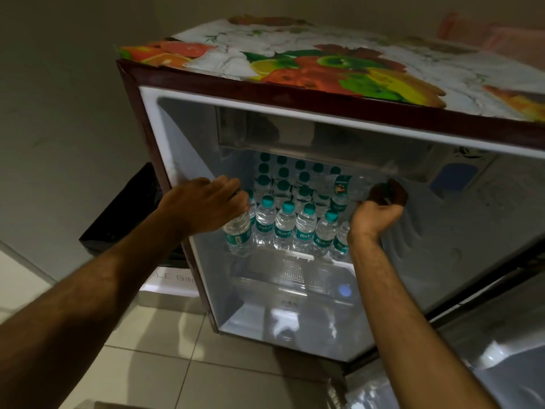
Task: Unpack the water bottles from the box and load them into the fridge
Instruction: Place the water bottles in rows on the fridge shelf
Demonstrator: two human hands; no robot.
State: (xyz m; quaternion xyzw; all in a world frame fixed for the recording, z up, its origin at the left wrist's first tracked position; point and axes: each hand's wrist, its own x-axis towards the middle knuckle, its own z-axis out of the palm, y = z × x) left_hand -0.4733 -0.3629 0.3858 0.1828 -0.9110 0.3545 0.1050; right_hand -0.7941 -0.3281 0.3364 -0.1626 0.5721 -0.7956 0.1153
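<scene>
Inside the open fridge, both hands grip water bottles: left hand seats one at the shelf's near-left corner, right hand lowers another far right; loading appears nearly complete, releasing upright comes next.

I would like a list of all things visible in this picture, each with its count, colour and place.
fridge: one, dark red shell, white inside, door open.
fruit-print cover: one, multicoloured, on the fridge top.
water bottles: many, exact count unclear, clear with teal caps, in rows on the upper shelf.
clear drawer: one, below the shelf.
floor tiles: pale, under the fridge.
left hand: grips the front-left bottle.
right hand: fingers curled round a tilted bottle at the right.
</scene>
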